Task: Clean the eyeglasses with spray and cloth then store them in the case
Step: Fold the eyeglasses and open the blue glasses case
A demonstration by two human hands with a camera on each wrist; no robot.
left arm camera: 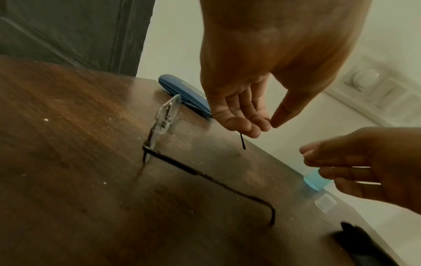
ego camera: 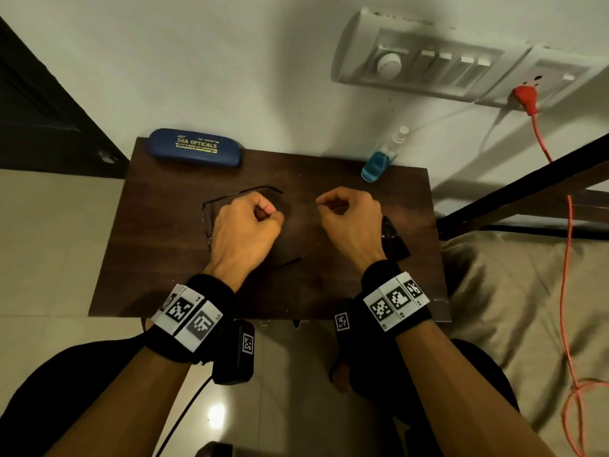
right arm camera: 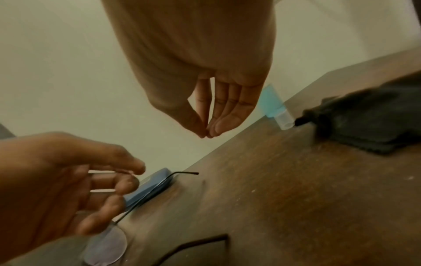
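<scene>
The eyeglasses (ego camera: pixel 207 222) lie on the dark wooden table (ego camera: pixel 158 278) with both temples unfolded. My left hand (ego camera: pixel 270 214) hovers just above them, fingers loosely curled, thumb near the fingertips (left arm camera: pixel 262 126), holding nothing. My right hand (ego camera: pixel 324 202) hovers over the table's middle right, its thumb tip meeting the fingertips (right arm camera: pixel 214 131) with nothing between. A folded black cloth (ego camera: pixel 393 239) lies under that wrist. The shut blue case (ego camera: pixel 194 147) sits at the back left. The spray bottle (ego camera: pixel 379 163) with blue liquid stands at the back right.
The small table stands against a white wall with a switch panel (ego camera: pixel 428 64). An orange cable (ego camera: pixel 565 258) hangs from a socket at the right, over a bed (ego camera: pixel 514 291). A dark door (ego camera: pixel 39 103) is at the left.
</scene>
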